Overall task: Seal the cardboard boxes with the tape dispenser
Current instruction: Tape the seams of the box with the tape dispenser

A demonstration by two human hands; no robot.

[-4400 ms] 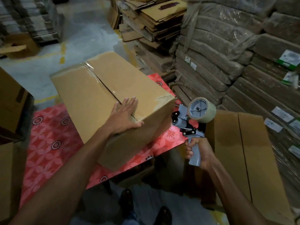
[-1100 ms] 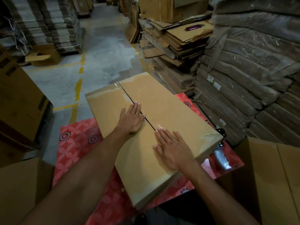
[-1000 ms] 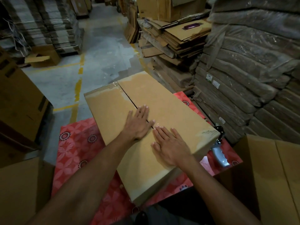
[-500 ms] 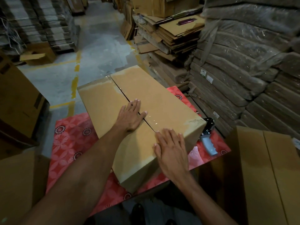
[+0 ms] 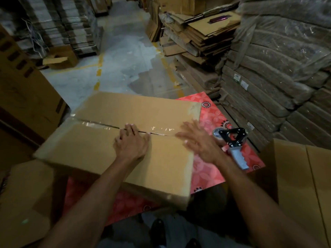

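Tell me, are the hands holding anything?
Nothing is held. The left hand and the right hand rest open on the box top; the tape dispenser lies beside it.

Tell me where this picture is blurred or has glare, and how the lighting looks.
Head view: dim light, dark corners; the right hand is motion-blurred, the left hand sharper; glare glints off the clear tape along the cardboard box seam; wide-angle lens bends the edges.
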